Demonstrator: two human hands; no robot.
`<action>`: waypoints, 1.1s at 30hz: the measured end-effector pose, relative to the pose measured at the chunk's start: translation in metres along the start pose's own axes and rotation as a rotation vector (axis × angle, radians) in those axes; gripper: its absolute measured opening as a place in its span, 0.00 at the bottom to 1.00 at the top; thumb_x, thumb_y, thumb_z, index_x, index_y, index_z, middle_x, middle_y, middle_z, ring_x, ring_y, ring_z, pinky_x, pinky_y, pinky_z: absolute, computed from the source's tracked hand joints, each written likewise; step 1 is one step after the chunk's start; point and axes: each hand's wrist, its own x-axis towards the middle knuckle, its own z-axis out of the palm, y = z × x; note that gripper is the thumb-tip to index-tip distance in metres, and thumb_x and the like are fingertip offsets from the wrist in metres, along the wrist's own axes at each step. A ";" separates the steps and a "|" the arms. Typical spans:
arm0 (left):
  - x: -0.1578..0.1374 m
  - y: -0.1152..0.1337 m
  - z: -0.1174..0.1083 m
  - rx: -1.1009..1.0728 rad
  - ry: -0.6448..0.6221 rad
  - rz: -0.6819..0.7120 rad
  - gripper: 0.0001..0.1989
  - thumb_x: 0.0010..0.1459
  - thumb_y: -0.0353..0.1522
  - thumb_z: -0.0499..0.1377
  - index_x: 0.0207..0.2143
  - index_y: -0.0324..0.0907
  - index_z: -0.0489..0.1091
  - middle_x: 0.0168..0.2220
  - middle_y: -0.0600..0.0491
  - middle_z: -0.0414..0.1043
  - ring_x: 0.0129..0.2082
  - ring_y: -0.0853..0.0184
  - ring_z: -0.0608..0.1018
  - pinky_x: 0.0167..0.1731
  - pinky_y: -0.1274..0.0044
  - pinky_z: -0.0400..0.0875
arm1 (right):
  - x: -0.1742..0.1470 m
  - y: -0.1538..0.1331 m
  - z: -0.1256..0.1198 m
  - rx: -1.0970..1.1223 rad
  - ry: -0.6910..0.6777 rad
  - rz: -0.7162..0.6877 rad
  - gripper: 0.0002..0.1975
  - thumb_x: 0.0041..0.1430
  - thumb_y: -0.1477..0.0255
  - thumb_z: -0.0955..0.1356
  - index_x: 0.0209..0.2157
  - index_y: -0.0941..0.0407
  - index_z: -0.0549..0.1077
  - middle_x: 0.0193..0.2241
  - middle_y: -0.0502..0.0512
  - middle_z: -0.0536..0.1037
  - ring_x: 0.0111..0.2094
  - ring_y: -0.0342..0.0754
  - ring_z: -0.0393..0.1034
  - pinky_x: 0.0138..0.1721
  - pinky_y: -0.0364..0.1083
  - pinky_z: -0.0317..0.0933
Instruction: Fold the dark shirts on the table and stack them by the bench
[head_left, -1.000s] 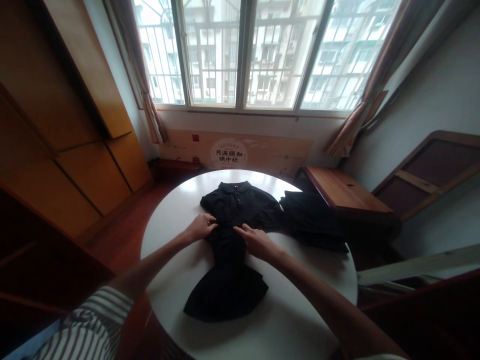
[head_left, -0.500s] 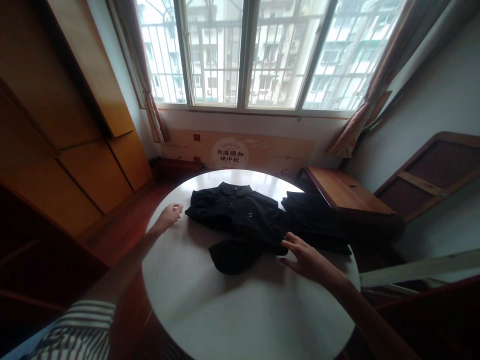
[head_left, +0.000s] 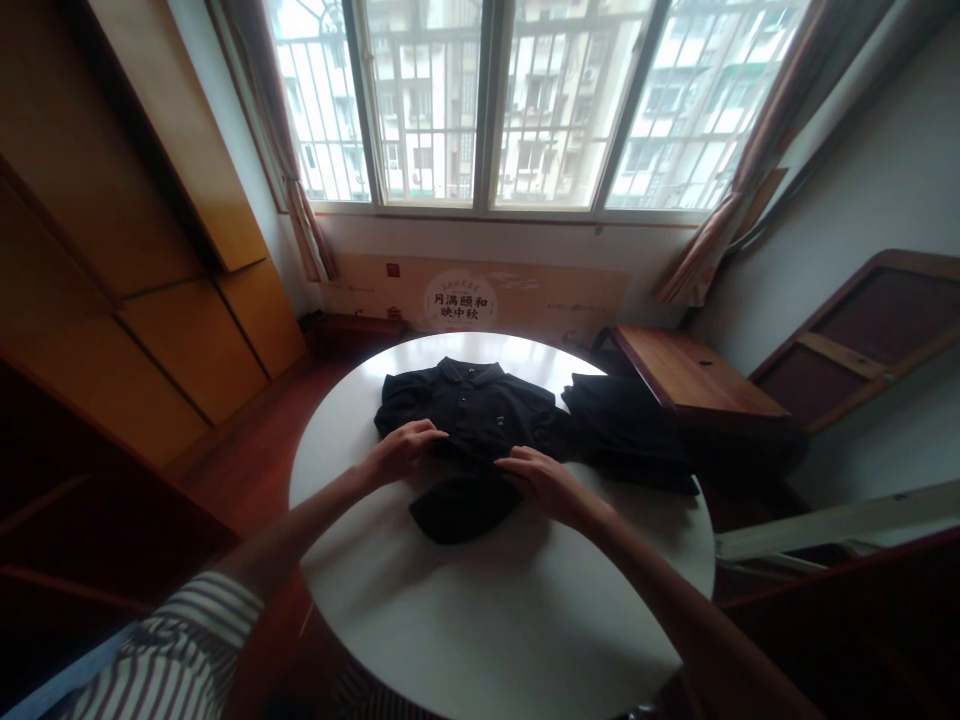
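Observation:
A black polo shirt [head_left: 487, 400] lies partly folded on the round white table [head_left: 525, 620], its collar toward the window and a small light logo on the chest. One black flap of it juts out toward me. My left hand [head_left: 407, 450] is closed, fingertips pinching the cloth at the shirt's near left edge. On the near right edge, my right hand [head_left: 540, 478] also pinches the fabric between thumb and fingers. To the right of the shirt sits a folded stack of black cloth [head_left: 634, 430], touching or overlapped by its sleeve.
A wooden desk [head_left: 697, 375] stands beyond the table's right side. Wooden cabinets [head_left: 187, 360] line the left wall. Behind the table, a printed banner [head_left: 525, 295] runs below the barred window. A pale rail [head_left: 825, 525] is close to the table's right edge.
My left hand has moved right from the bare tabletop onto the shirt's near edge. My right hand has shifted left along the shirt, and both now grip the cloth.

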 end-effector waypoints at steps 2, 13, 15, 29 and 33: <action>-0.014 0.000 -0.012 -0.077 0.089 -0.060 0.16 0.66 0.29 0.48 0.50 0.42 0.71 0.45 0.47 0.74 0.44 0.63 0.77 0.47 0.73 0.71 | -0.014 0.005 -0.011 0.101 0.037 -0.024 0.16 0.68 0.67 0.61 0.49 0.55 0.76 0.36 0.59 0.75 0.36 0.50 0.71 0.40 0.47 0.66; -0.108 -0.024 -0.075 -0.153 0.460 -0.361 0.10 0.55 0.31 0.51 0.26 0.41 0.70 0.27 0.52 0.76 0.33 0.62 0.79 0.37 0.74 0.73 | -0.126 0.041 -0.066 0.366 0.260 0.057 0.15 0.62 0.67 0.63 0.23 0.55 0.71 0.38 0.60 0.78 0.42 0.56 0.74 0.41 0.49 0.68; -0.116 -0.028 -0.086 -0.225 0.285 -0.363 0.13 0.51 0.29 0.48 0.21 0.41 0.71 0.23 0.53 0.75 0.30 0.63 0.79 0.37 0.73 0.73 | -0.131 0.044 -0.064 0.278 0.251 0.080 0.15 0.60 0.71 0.62 0.20 0.55 0.69 0.35 0.58 0.78 0.40 0.55 0.75 0.40 0.48 0.68; 0.028 -0.023 0.029 0.275 -0.310 -0.413 0.30 0.64 0.49 0.48 0.67 0.53 0.54 0.70 0.50 0.45 0.68 0.41 0.49 0.58 0.40 0.41 | 0.066 0.017 0.042 -0.234 -0.160 0.480 0.34 0.64 0.48 0.57 0.67 0.45 0.54 0.69 0.62 0.51 0.66 0.75 0.45 0.59 0.76 0.39; 0.059 -0.065 0.032 0.361 -0.345 -0.484 0.33 0.64 0.55 0.40 0.68 0.60 0.46 0.72 0.56 0.36 0.69 0.42 0.43 0.57 0.37 0.33 | 0.108 0.054 0.058 -0.326 -0.217 0.599 0.34 0.64 0.44 0.51 0.68 0.37 0.46 0.71 0.54 0.37 0.67 0.77 0.31 0.56 0.80 0.28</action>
